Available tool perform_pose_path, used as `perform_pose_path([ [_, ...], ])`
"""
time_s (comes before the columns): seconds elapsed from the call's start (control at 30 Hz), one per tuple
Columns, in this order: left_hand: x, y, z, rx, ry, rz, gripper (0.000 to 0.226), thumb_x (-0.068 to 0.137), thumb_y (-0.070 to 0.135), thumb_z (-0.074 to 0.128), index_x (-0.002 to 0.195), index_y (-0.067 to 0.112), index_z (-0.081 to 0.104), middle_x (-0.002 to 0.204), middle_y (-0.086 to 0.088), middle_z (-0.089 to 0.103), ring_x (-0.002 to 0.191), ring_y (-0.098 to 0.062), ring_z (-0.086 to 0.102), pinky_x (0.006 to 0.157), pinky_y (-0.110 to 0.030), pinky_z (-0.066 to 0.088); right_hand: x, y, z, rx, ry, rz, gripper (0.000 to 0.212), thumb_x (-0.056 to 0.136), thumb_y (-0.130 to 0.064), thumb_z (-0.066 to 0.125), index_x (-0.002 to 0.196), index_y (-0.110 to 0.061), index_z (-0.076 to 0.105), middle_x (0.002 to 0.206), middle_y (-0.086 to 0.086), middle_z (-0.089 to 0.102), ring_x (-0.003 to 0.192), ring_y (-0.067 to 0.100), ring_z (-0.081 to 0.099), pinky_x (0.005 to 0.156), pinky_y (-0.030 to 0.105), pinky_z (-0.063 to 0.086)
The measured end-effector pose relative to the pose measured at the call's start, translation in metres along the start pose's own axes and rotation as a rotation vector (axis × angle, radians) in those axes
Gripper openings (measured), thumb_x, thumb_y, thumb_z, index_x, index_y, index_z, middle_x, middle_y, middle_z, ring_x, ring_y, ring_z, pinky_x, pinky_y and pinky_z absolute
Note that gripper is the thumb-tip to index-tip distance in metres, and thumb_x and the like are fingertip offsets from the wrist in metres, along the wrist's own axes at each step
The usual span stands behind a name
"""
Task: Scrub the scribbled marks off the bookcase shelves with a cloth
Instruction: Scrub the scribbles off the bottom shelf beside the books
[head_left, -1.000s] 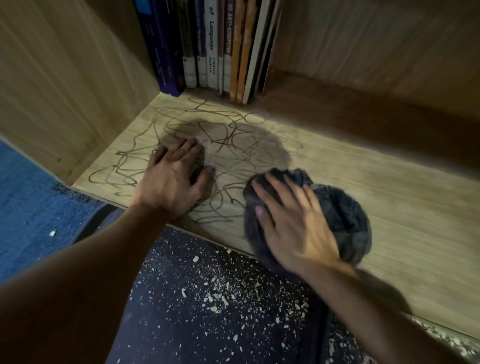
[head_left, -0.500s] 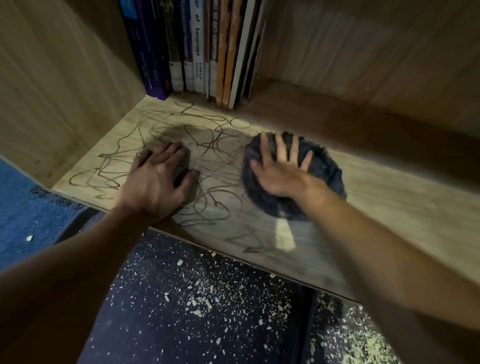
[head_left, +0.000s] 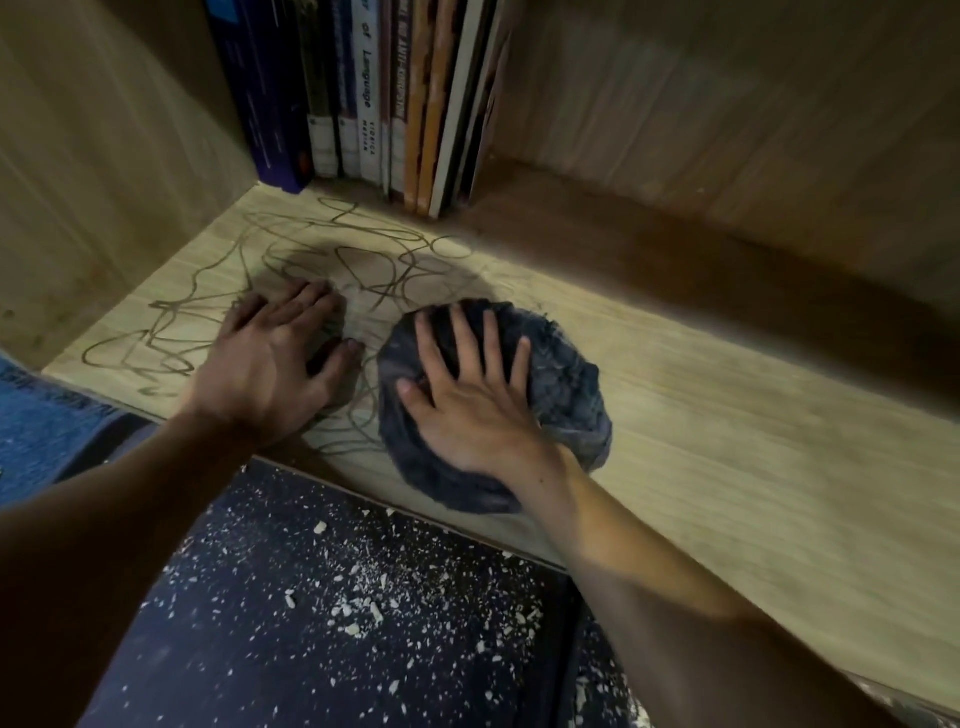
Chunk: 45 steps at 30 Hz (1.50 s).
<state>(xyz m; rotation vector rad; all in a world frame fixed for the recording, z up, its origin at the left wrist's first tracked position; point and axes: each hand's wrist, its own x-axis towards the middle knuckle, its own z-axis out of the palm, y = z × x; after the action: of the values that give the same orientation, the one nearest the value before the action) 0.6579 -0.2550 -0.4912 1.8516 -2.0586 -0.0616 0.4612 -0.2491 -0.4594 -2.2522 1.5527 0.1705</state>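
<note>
The right hand (head_left: 467, 410) pressed spread fingers flat on the dark cloth (head_left: 561, 379), bunched on the shelf (head_left: 727, 431) beside the scribbles (head_left: 363, 260). The left hand (head_left: 270, 364) lay flat on them, fingers together. Books (head_left: 374, 93) stood upright behind; white crumbs (head_left: 358, 608) littered the floor.

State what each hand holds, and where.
Right hand presses flat, fingers spread, on top of the bunched dark cloth; no curled grip. Left hand rests flat on the shelf, holding nothing.
</note>
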Motion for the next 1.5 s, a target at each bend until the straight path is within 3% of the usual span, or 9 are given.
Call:
perform_pose_path([
  [0.13, 0.0, 0.0, -0.001, -0.02, -0.008, 0.0, 0.076, 0.083, 0.062, 0.027, 0.141, 0.017, 0.047, 0.151, -0.001, 0.038, 0.143, -0.015, 0.028, 0.117, -0.041, 0.017, -0.014, 0.029, -0.022, 0.422, 0.219, 0.013, 0.061, 0.099, -0.054, 0.027, 0.152, -0.035, 0.004, 0.16, -0.01, -0.009, 0.145, 0.013, -0.018, 0.116, 0.042, -0.014],
  [0.23, 0.001, 0.001, 0.0, -0.026, 0.005, 0.004, 0.077, 0.083, 0.062, 0.027, 0.14, 0.015, 0.047, 0.15, -0.003, 0.039, 0.142, -0.017, 0.029, 0.116, -0.042, 0.018, -0.048, 0.082, -0.017, 0.12, 0.494, 0.233, 0.054, 0.1, -0.047, 0.029, 0.151, -0.031, 0.021, 0.159, -0.007, 0.017, 0.148, 0.019, 0.004, 0.119, 0.049, 0.0],
  [0.47, 0.001, 0.001, -0.003, -0.006, -0.06, 0.014, 0.074, 0.085, 0.058, 0.028, 0.142, 0.012, 0.043, 0.151, -0.007, 0.036, 0.144, -0.019, 0.025, 0.116, -0.046, 0.021, -0.078, 0.086, 0.001, -0.089, 0.353, 0.182, 0.07, 0.091, -0.064, -0.001, 0.152, -0.032, 0.013, 0.16, -0.007, 0.007, 0.148, 0.019, 0.0, 0.117, 0.051, 0.001],
  [0.67, -0.001, 0.02, -0.016, -0.11, -0.086, -0.056, 0.053, 0.101, 0.042, 0.034, 0.149, 0.02, 0.031, 0.156, -0.002, 0.026, 0.145, -0.022, 0.02, 0.119, -0.042, 0.014, -0.089, 0.108, 0.01, -0.018, 0.307, 0.407, 0.054, 0.1, -0.044, 0.015, 0.152, -0.035, 0.009, 0.16, -0.011, 0.002, 0.148, 0.015, -0.005, 0.116, 0.057, 0.0],
  [0.87, -0.014, 0.144, 0.011, 0.125, -0.346, 0.329, 0.064, 0.092, 0.066, 0.015, 0.151, 0.039, 0.011, 0.161, 0.007, 0.002, 0.148, -0.016, -0.005, 0.117, -0.055, -0.003, -0.089, 0.109, 0.012, -0.048, 0.341, 0.425, 0.054, 0.098, -0.045, 0.017, 0.151, -0.036, 0.013, 0.16, -0.01, 0.006, 0.148, 0.016, -0.002, 0.115, 0.057, 0.004],
  [0.97, -0.021, 0.155, 0.014, 0.119, -0.255, 0.234, 0.052, 0.098, 0.051, 0.02, 0.147, 0.037, 0.03, 0.157, 0.008, 0.025, 0.147, -0.017, 0.011, 0.117, -0.056, 0.007, -0.085, 0.108, 0.011, -0.035, 0.344, 0.423, 0.054, 0.098, -0.045, 0.016, 0.151, -0.036, 0.015, 0.16, -0.011, 0.007, 0.148, 0.015, -0.001, 0.115, 0.057, 0.004],
  [1.17, -0.081, 0.098, -0.008, -0.036, -0.281, 0.545, 0.041, 0.099, 0.035, 0.034, 0.132, 0.026, 0.055, 0.14, 0.008, 0.052, 0.136, -0.015, 0.041, 0.111, -0.047, 0.03, -0.087, 0.106, 0.012, -0.048, 0.344, 0.402, 0.063, 0.09, -0.047, 0.009, 0.151, -0.033, 0.017, 0.16, -0.007, 0.012, 0.147, 0.02, 0.004, 0.113, 0.06, 0.007],
  [1.33, -0.011, 0.122, 0.01, -0.045, -0.158, 0.049, 0.053, 0.091, 0.033, 0.023, 0.135, 0.023, 0.051, 0.141, 0.002, 0.051, 0.137, -0.021, 0.037, 0.114, -0.047, 0.023, -0.088, 0.108, 0.011, -0.05, 0.364, 0.382, 0.063, 0.09, -0.048, 0.011, 0.149, -0.031, 0.021, 0.159, -0.005, 0.017, 0.147, 0.022, 0.007, 0.112, 0.061, 0.01],
  [1.5, -0.078, 0.111, -0.007, -0.123, -0.253, 0.521, 0.035, 0.097, 0.032, 0.035, 0.127, 0.027, 0.052, 0.134, 0.005, 0.057, 0.13, -0.017, 0.047, 0.108, -0.042, 0.032, -0.087, 0.106, 0.01, -0.047, 0.364, 0.395, 0.062, 0.088, -0.048, 0.016, 0.147, -0.033, 0.024, 0.158, -0.005, 0.02, 0.147, 0.022, 0.01, 0.112, 0.061, 0.011],
])
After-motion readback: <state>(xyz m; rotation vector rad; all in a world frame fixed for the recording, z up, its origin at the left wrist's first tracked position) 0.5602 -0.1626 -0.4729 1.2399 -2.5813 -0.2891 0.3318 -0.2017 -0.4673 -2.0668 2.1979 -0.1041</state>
